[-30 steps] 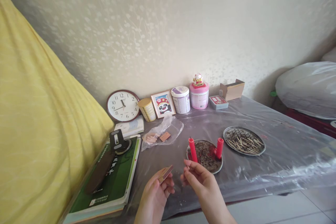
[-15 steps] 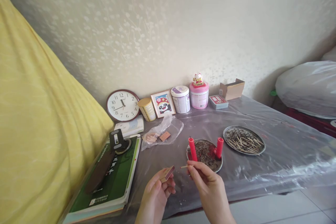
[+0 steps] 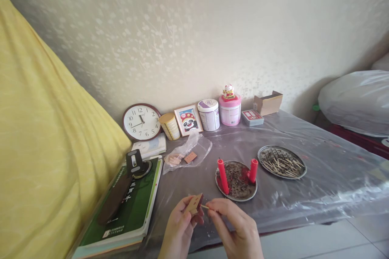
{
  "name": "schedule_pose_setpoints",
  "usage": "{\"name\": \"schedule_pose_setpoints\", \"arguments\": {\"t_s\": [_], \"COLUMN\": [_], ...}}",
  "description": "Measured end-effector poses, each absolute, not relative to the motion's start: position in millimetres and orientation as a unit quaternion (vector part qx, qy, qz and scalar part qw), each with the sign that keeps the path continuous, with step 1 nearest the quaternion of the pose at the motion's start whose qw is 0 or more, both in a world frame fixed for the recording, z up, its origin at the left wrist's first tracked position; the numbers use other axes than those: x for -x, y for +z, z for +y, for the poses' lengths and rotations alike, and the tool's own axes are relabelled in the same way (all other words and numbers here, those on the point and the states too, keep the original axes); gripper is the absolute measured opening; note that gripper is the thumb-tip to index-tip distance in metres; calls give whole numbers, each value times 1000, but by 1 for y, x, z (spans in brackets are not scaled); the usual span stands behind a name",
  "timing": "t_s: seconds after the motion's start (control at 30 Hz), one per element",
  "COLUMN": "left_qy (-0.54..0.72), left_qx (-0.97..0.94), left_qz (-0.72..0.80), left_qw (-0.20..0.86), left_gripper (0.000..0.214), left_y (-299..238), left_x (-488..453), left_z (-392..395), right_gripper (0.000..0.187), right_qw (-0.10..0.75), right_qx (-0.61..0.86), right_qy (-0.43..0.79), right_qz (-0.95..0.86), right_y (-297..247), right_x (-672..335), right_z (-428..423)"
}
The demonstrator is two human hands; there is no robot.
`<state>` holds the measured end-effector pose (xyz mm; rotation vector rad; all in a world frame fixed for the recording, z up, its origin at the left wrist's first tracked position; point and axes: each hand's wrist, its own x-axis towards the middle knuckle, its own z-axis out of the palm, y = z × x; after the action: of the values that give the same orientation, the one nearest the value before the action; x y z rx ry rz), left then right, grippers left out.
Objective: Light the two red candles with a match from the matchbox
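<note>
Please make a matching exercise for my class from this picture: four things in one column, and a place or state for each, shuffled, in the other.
Column one
1. left hand
2. cat figurine
3. right hand
4. two red candles

Column two
A. unlit, on a round plate
B. pinching a matchstick
C. on top of a pink-lidded tub
D. holding a matchbox

Pairs: 1-D, 2-C, 3-B, 4-A

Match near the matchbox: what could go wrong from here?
1. The thin match might snap if the right hand presses it hard against the matchbox.
2. If the match flared, the left hand, gripping the matchbox so close to it, could get burned.
3. A dropped spark might scorch or melt the plastic sheet below both hands.
</note>
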<state>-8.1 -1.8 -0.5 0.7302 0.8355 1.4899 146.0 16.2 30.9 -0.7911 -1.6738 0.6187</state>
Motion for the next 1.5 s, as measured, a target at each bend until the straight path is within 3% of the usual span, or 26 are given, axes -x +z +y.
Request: {"name": "schedule_pose_setpoints", "arguments": {"t_s": [0.3, 0.47, 0.63, 0.8, 1.5], "left_qy": [640, 652, 756, 804, 784], "left_qx": [-347, -370, -165, -29, -51], "left_qz": [372, 398, 446, 469, 497], "left_qw": [576, 528, 449, 365, 369], "left_gripper": [42, 59, 38, 23, 33], "left_y": [-7, -1, 12, 18, -1], "left_x": [9, 16, 46, 64, 59], "left_z": [-3, -7, -1, 3, 10], "right_gripper": [20, 17, 31, 37, 28], "right_qw": [529, 491, 498, 522, 546], "right_qx": [317, 468, 497, 497, 474], "right_qy": [205, 319, 447, 453, 442], "right_qz": [-760, -662, -552, -525, -532], "right_y": [18, 5, 13, 20, 13], "right_x": [-148, -143, -141, -144, -147], "right_z": [18, 30, 34, 36, 42]}}
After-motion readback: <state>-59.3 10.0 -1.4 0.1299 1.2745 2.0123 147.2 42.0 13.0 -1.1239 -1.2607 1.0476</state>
